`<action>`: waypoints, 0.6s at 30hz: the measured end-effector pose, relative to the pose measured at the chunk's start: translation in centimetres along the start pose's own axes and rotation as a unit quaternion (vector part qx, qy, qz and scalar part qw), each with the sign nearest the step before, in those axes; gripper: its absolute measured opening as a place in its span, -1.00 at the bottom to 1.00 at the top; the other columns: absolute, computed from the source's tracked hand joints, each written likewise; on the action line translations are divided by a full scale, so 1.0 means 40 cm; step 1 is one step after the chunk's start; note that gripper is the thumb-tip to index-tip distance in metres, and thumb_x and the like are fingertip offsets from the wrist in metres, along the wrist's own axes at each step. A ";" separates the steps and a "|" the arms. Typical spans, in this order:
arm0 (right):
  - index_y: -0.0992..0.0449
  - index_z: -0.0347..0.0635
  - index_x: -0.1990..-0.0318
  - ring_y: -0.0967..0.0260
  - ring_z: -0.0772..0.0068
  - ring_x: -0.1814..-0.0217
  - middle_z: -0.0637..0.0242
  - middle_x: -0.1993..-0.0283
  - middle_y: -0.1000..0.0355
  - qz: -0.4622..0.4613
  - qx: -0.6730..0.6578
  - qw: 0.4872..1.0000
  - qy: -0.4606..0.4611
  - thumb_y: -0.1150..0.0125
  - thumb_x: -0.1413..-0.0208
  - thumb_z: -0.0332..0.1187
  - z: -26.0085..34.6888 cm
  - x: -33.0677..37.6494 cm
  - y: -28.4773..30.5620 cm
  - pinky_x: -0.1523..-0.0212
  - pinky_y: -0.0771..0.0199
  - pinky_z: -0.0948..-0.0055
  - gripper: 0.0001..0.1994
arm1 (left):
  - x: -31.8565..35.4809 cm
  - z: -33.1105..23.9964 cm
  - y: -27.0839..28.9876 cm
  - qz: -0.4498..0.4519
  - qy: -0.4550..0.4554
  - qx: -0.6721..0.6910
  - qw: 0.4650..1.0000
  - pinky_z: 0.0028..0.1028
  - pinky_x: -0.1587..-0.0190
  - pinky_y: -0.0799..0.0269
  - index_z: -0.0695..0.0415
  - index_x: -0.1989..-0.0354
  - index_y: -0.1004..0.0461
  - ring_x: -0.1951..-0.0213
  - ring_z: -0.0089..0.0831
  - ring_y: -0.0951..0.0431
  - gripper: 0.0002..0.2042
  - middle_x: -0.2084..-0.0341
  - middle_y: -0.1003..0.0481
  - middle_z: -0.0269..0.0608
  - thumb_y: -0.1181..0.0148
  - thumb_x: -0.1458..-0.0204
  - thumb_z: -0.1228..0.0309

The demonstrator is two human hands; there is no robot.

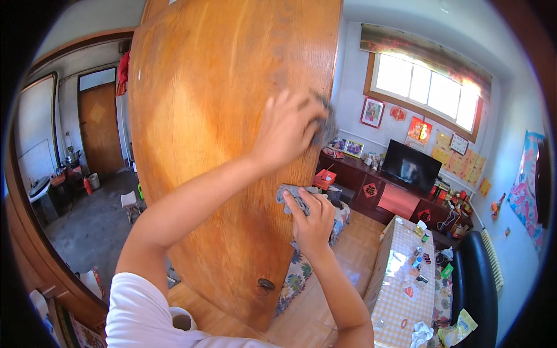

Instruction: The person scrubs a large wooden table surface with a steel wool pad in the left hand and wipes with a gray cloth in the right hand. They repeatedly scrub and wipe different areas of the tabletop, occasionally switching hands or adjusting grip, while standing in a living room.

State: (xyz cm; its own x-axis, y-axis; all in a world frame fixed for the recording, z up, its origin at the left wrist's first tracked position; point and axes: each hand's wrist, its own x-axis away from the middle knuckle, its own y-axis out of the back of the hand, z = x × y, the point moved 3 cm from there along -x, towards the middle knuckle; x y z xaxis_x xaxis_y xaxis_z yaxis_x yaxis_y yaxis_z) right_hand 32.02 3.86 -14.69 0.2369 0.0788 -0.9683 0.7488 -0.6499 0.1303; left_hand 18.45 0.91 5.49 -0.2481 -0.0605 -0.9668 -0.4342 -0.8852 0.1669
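A brown wooden door (214, 104) stands open in front of me, its surface worn and streaked. My left hand (287, 124) reaches up across it to the right edge, fingers curled round a dark grey cloth (328, 122) that is blurred by motion. Lower down, my right hand (313, 217) presses a lighter grey rag (288, 197) against the door near the same edge. A dark round knob (266, 284) sits low on the door, below both hands.
A long table (371, 284) with a checked cover and small items runs along the right, beside a black sofa (473, 284). A television (411, 165) stands on a dark cabinet (362, 180). Through the left doorway are a stool (129, 200) and a grey floor. A white bucket (181, 316) stands below.
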 end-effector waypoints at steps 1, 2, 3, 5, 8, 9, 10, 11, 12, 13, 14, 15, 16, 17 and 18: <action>-0.74 0.24 -0.23 -0.44 0.16 -0.24 0.39 -0.28 -0.51 -0.002 -0.004 1.000 -0.004 -0.36 -0.05 -0.52 0.002 -0.001 0.002 -0.22 -0.37 0.12 -0.44 | -0.052 0.010 -0.006 -0.034 0.017 -0.002 0.999 -0.08 -0.13 -0.39 -0.02 0.15 -0.71 -0.08 -0.02 -0.51 -0.79 0.10 -0.58 -0.24 -0.42 -0.07 0.56; -0.75 0.22 -0.22 -0.44 0.13 -0.24 0.36 -0.27 -0.51 -0.003 -0.009 1.000 -0.009 -0.36 -0.01 -0.56 0.007 0.000 0.005 -0.25 -0.37 0.10 -0.41 | -0.087 0.015 -0.010 -0.052 0.032 0.004 0.998 -0.09 -0.14 -0.39 -0.02 0.14 -0.71 -0.09 -0.02 -0.50 -0.79 0.09 -0.58 -0.24 -0.42 -0.07 0.56; -0.75 0.22 -0.22 -0.44 0.13 -0.24 0.36 -0.27 -0.51 -0.004 -0.009 1.000 -0.007 -0.36 -0.01 -0.56 0.012 -0.001 0.005 -0.24 -0.37 0.10 -0.41 | -0.114 0.020 -0.012 -0.067 0.047 0.007 0.997 -0.09 -0.15 -0.39 -0.02 0.14 -0.71 -0.10 -0.01 -0.50 -0.78 0.07 -0.58 -0.24 -0.43 -0.07 0.56; -0.75 0.22 -0.22 -0.45 0.13 -0.23 0.36 -0.27 -0.51 -0.007 -0.010 1.000 -0.004 -0.36 -0.01 -0.56 0.016 -0.006 0.004 -0.24 -0.37 0.11 -0.42 | -0.098 0.024 -0.002 -0.076 0.052 -0.005 0.996 -0.10 -0.15 -0.39 -0.02 0.12 -0.71 -0.11 -0.02 -0.50 -0.78 0.05 -0.57 -0.23 -0.43 -0.07 0.55; -0.75 0.21 -0.21 -0.45 0.12 -0.22 0.37 -0.27 -0.52 -0.003 0.001 1.000 -0.003 -0.36 -0.02 -0.56 0.014 0.004 0.005 -0.23 -0.38 0.10 -0.43 | 0.054 -0.011 -0.029 -0.031 0.004 -0.010 0.999 -0.15 -0.14 -0.38 -0.02 0.09 -0.71 -0.12 -0.06 -0.49 -0.75 0.06 -0.56 -0.23 -0.42 -0.07 0.56; -0.75 0.22 -0.21 -0.45 0.12 -0.22 0.37 -0.27 -0.52 0.004 0.000 1.000 -0.002 -0.36 -0.02 -0.55 0.010 0.009 0.008 -0.22 -0.38 0.09 -0.43 | 0.105 -0.013 -0.034 0.005 -0.023 -0.007 1.000 -0.15 -0.14 -0.38 -0.02 0.08 -0.71 -0.12 -0.07 -0.49 -0.74 0.06 -0.55 -0.23 -0.42 -0.07 0.57; -0.75 0.22 -0.22 -0.45 0.12 -0.22 0.37 -0.27 -0.53 0.012 0.001 1.000 0.001 -0.36 -0.02 -0.55 0.005 0.014 0.011 -0.21 -0.38 0.09 -0.43 | 0.153 -0.009 -0.034 0.039 -0.051 -0.004 0.998 -0.14 -0.13 -0.38 -0.02 0.07 -0.71 -0.11 -0.07 -0.49 -0.73 0.06 -0.55 -0.23 -0.42 -0.07 0.58; -0.74 0.23 -0.22 -0.45 0.12 -0.23 0.37 -0.27 -0.53 0.019 0.001 1.000 0.004 -0.36 -0.02 -0.55 0.001 0.014 0.013 -0.20 -0.39 0.08 -0.43 | 0.177 -0.003 -0.027 0.071 -0.079 -0.002 0.994 -0.14 -0.13 -0.38 -0.02 0.06 -0.71 -0.10 -0.08 -0.50 -0.72 0.07 -0.55 -0.24 -0.42 -0.07 0.58; -0.74 0.24 -0.22 -0.44 0.12 -0.23 0.37 -0.26 -0.53 0.023 0.010 1.000 0.016 -0.36 -0.02 -0.54 -0.003 0.009 0.018 -0.19 -0.39 0.08 -0.42 | 0.169 0.007 -0.013 0.087 -0.072 0.021 0.993 -0.15 -0.14 -0.40 0.00 0.05 -0.71 -0.10 -0.08 -0.51 -0.72 0.06 -0.55 -0.23 -0.41 -0.08 0.59; -0.73 0.25 -0.23 -0.44 0.12 -0.24 0.37 -0.25 -0.53 0.028 0.016 0.999 0.029 -0.36 -0.01 -0.54 -0.007 0.000 0.020 -0.19 -0.39 0.08 -0.41 | 0.150 0.022 0.008 0.104 -0.063 0.041 0.992 -0.16 -0.15 -0.41 0.02 0.04 -0.71 -0.09 -0.09 -0.52 -0.72 0.06 -0.55 -0.22 -0.41 -0.09 0.60; -0.73 0.27 -0.24 -0.44 0.12 -0.25 0.36 -0.24 -0.54 0.033 0.024 0.998 0.041 -0.36 -0.01 -0.54 -0.014 -0.012 0.023 -0.19 -0.40 0.07 -0.40 | 0.134 0.040 0.020 0.120 -0.055 0.063 0.989 -0.17 -0.16 -0.42 0.04 0.03 -0.71 -0.08 -0.09 -0.53 -0.72 0.06 -0.55 -0.21 -0.41 -0.10 0.61; -0.72 0.28 -0.25 -0.45 0.11 -0.25 0.36 -0.24 -0.54 0.032 0.031 0.998 0.047 -0.36 -0.01 -0.53 -0.026 -0.032 0.029 -0.19 -0.40 0.07 -0.40 | 0.124 0.069 0.024 0.082 -0.017 0.100 0.991 -0.19 -0.18 -0.43 0.07 0.02 -0.70 -0.08 -0.10 -0.54 -0.73 0.06 -0.55 -0.19 -0.40 -0.11 0.61; -0.72 0.30 -0.26 -0.45 0.11 -0.25 0.36 -0.24 -0.54 0.029 0.034 0.998 0.053 -0.36 -0.02 -0.53 -0.040 -0.073 0.029 -0.19 -0.41 0.07 -0.39 | 0.112 0.103 0.034 0.044 0.021 0.131 0.990 -0.22 -0.19 -0.44 0.11 0.02 -0.69 -0.08 -0.11 -0.55 -0.75 0.06 -0.55 -0.17 -0.40 -0.13 0.61; -0.71 0.32 -0.27 -0.45 0.10 -0.26 0.35 -0.23 -0.54 0.025 0.037 0.997 0.059 -0.37 -0.02 -0.53 -0.057 -0.122 0.030 -0.18 -0.42 0.06 -0.38 | 0.111 0.131 0.044 0.007 0.058 0.163 0.985 -0.24 -0.21 -0.45 0.14 0.01 -0.69 -0.08 -0.11 -0.56 -0.76 0.05 -0.55 -0.15 -0.39 -0.15 0.60; -0.71 0.35 -0.27 -0.45 0.08 -0.26 0.34 -0.23 -0.54 0.022 0.045 0.997 0.055 -0.36 -0.05 -0.53 -0.085 -0.185 0.040 -0.20 -0.43 0.05 -0.39 | 0.122 0.142 0.046 -0.005 0.125 0.190 0.974 -0.28 -0.25 -0.45 0.21 -0.02 -0.65 -0.11 -0.11 -0.56 -0.78 0.03 -0.55 -0.07 -0.37 -0.21 0.59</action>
State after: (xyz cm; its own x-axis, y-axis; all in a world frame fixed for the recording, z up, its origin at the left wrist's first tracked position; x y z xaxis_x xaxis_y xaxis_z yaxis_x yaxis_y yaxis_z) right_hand 33.55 4.82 -6.58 0.3376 0.1278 -0.9326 0.6795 -0.7187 0.1475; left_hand 11.55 1.62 2.18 -0.0452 -0.2049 -0.9777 -0.7365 -0.6544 0.1712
